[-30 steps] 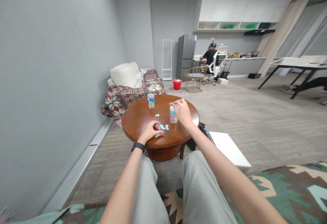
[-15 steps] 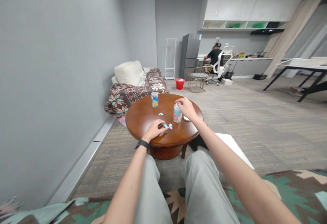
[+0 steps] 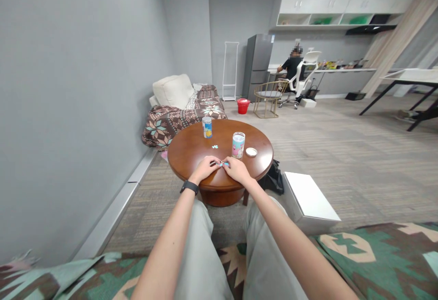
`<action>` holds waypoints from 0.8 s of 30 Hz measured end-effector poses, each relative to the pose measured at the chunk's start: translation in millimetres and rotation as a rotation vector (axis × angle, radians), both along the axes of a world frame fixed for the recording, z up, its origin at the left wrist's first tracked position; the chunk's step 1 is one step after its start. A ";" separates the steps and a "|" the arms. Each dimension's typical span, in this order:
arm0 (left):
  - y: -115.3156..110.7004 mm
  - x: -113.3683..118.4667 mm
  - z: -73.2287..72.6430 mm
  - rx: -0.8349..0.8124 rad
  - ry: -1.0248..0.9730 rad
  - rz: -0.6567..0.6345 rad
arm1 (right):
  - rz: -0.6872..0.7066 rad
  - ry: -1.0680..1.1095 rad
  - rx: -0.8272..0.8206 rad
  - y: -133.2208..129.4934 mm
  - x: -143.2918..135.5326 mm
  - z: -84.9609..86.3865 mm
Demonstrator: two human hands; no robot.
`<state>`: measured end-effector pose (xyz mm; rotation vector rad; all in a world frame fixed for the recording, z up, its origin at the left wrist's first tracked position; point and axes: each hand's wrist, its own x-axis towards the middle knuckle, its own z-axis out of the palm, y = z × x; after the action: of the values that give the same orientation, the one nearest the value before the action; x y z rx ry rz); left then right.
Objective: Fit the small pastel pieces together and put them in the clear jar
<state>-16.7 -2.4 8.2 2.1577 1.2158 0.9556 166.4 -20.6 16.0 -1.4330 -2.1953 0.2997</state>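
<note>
My left hand [image 3: 205, 169] and my right hand [image 3: 237, 171] meet near the front of a round brown wooden table [image 3: 186, 147]. Small light blue and pink puzzle pieces [image 3: 225, 164] lie pinched between their fingertips, partly hidden by the fingers. Just behind my right hand stands an open clear can [image 3: 238, 145] with a pink and blue print. Its round white lid [image 3: 251, 152] rests flat to the right of it. A few more puzzle pieces [image 3: 215, 146] lie farther back on the tabletop. Beyond them is a closed blue and yellow can [image 3: 207, 128].
A white box [image 3: 310, 195] and a black bag [image 3: 273, 179] sit on the floor right of the table. Behind it are a sofa with a patterned cover [image 3: 181, 119], a red bucket [image 3: 242, 106] and a gold-framed chair [image 3: 270, 94]. A person [image 3: 292, 66] sits at the far counter.
My right hand has left the mouth of the pink and blue can and come down to the puzzle pieces beside my left hand. The view has tilted slightly downward.
</note>
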 end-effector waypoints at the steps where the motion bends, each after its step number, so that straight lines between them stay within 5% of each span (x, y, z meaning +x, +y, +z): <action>1: -1.3 0.1 1.3 -0.013 -0.023 0.004 | -0.012 0.020 0.007 -0.3 0.4 -1.4; 24: 3.3 -4.8 -7.9 -0.215 -0.376 0.025 | 0.109 -0.041 0.098 -5.3 2.0 -5.8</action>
<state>-21.5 0.9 0.3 1.7064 1.1038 1.1241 168.4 -25.9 10.3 -1.2802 -2.2924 0.1987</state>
